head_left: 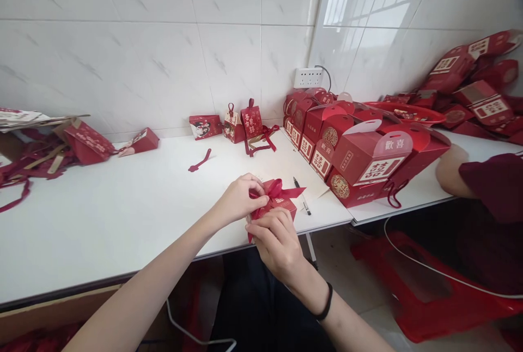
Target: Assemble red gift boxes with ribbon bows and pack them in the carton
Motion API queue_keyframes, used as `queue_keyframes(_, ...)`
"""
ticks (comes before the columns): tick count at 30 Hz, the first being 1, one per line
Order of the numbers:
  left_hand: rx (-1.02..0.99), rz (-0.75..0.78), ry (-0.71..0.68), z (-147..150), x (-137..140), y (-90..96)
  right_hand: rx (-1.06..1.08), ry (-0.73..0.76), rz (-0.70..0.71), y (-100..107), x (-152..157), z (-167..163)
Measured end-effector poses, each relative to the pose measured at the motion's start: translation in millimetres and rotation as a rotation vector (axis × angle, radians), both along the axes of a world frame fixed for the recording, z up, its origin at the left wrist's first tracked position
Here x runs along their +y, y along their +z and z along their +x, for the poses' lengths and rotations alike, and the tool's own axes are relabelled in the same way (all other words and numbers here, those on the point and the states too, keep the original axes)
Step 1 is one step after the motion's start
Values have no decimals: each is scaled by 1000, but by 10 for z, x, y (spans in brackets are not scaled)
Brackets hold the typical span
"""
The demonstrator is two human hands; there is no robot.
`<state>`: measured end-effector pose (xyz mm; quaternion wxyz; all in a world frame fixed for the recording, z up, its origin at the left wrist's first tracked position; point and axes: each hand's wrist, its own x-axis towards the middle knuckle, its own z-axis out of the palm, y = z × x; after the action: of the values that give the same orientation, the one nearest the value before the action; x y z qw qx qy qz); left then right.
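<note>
Pinching the red ribbon [277,188] with my left fingers [250,182]: thumb and forefinger are nearly meeting at the bow, the rest are curling behind. My right fingers [265,229] are bending inward at the near left side of the small red box [289,208], tips close together; I cannot tell whether they are gripping ribbon or box edge, as knuckles are covering the spot. Box is sitting between both sets of fingers, near the front edge of the white worktop [122,216]; one ribbon tail is pointing right. Just beside it a pen [306,206] is lying. Farther right, stacked gift boxes [363,150] are filling the space. Toward the tiled wall [143,68], a loose dark-red strap [201,162] is lying flat.
</note>
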<state>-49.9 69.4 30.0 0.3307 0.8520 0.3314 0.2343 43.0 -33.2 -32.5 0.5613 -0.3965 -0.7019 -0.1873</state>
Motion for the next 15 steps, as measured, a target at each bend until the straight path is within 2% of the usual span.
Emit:
queue_keyframes(8, -28, -10, 11, 1, 24, -40, -19, 87, 21, -8, 7, 60)
queue_keyframes(13, -59, 35, -3, 1, -6, -41, -106, 169, -54, 124, -108, 203)
queue_keyframes(15, -59, 35, -12, -7, -19, -33, -37, 91, -48, 177, -118, 373)
